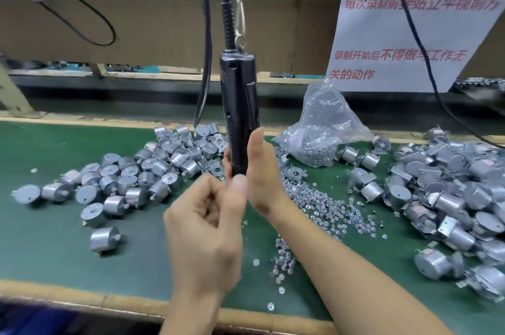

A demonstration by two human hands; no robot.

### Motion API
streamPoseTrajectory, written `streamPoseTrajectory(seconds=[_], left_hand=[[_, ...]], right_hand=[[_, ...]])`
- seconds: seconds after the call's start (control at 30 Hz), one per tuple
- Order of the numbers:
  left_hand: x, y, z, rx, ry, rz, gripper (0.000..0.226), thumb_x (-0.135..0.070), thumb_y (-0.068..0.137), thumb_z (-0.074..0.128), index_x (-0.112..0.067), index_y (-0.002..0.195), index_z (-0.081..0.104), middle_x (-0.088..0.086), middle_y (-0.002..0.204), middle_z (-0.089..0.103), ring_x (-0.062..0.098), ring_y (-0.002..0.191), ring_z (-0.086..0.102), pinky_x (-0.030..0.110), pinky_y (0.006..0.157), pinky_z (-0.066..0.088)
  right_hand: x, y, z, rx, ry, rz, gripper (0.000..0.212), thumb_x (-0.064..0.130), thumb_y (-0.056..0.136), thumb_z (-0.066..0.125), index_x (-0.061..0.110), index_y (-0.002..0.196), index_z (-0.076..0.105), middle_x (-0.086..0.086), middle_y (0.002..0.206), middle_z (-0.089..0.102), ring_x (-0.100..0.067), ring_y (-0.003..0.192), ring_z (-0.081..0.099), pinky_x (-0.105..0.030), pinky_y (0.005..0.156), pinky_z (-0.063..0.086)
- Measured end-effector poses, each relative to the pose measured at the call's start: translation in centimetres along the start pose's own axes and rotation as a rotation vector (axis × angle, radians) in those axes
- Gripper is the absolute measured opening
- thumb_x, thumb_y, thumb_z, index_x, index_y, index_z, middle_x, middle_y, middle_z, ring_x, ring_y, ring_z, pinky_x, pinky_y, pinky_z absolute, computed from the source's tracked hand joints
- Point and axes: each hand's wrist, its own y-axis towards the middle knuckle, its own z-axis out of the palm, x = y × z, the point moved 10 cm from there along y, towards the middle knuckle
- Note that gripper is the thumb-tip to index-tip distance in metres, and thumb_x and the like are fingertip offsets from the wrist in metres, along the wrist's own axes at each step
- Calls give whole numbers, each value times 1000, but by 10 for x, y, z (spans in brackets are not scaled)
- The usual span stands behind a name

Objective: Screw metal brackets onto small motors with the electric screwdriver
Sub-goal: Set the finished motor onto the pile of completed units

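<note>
**Electric screwdriver** (239,105): black, slim, upright at centre frame, hung from above by a metal clip (240,15). The right hand (262,170) grips its lower body, and the tip is hidden.
**Bare motors** (142,170): small silver cylinders heaped at centre left on the green desk (54,225), several scattered toward lower left.
**Bracketed motors** (448,198): piled at the right edge.
**Loose brackets** (293,172): just right of the screwdriver.
**Screws** (322,206): strewn at centre right, below a clear bag (322,127) holding more.

Glossy black plastic screwdriver (239,105), dull grey metal motors (142,170), matt green mat (54,239), crinkled clear plastic bag (322,127).
</note>
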Motion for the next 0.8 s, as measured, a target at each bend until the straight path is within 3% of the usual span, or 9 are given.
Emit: streamPoseTrajectory(seconds=[0.1, 0.17, 0.23, 0.33, 0.5, 0.63, 0.8], left_hand=[[35, 7, -64, -204, 377, -68, 42, -59, 85, 54, -23, 65, 49, -8, 54, 46, 10, 51, 42, 16, 51, 30], [60, 9, -100, -271, 669, -161, 31, -55, 85, 61, -25, 81, 59, 2, 78, 62, 22, 79, 56, 27, 76, 41], [92, 7, -125, -249, 912, -325, 39, -48, 82, 68, -15, 102, 62, 19, 103, 60, 40, 104, 50, 45, 91, 38], [127, 3, -146, -84, 1048, -548, 54, -48, 79, 70, -14, 120, 58, 25, 114, 52, 45, 111, 46, 50, 94, 40], [138, 5, -151, -16, 1016, -527, 33, -27, 85, 69, -18, 116, 62, 22, 97, 61, 43, 99, 55, 47, 86, 43], [131, 10, -147, -29, 923, -436, 22, -28, 87, 67, -22, 108, 63, 8, 85, 67, 36, 94, 61, 44, 84, 44], [104, 9, -105, 18, 551, -257, 11, -31, 87, 68, -30, 98, 65, -15, 78, 69, 0, 67, 66, 23, 69, 49]], right_hand=[[-1, -3, 1, 20, 101, -11, 96, 103, 58, 45, 10, 77, 55, -1, 57, 52, -16, 44, 44, -28, 44, 37], [1, -2, -1, 0, 90, -16, 93, 102, 58, 46, 12, 76, 55, -2, 59, 52, -16, 45, 45, -25, 45, 38], [1, -1, -2, -2, 93, -10, 91, 102, 56, 46, 13, 75, 56, -2, 60, 52, -16, 45, 45, -23, 45, 39], [4, -1, -4, -7, 77, -21, 90, 102, 58, 44, 14, 74, 57, -4, 60, 50, -18, 46, 43, -25, 48, 39], [6, 1, -7, -15, 74, -45, 86, 99, 62, 42, 14, 74, 55, -5, 57, 48, -19, 45, 41, -25, 47, 38], [4, 6, -13, -16, 75, -36, 87, 99, 61, 44, 13, 75, 55, -5, 57, 48, -19, 45, 40, -27, 47, 38], [0, 12, -25, -36, 52, -40, 88, 100, 62, 40, 14, 74, 54, -3, 58, 49, -21, 45, 42, -30, 50, 37]])
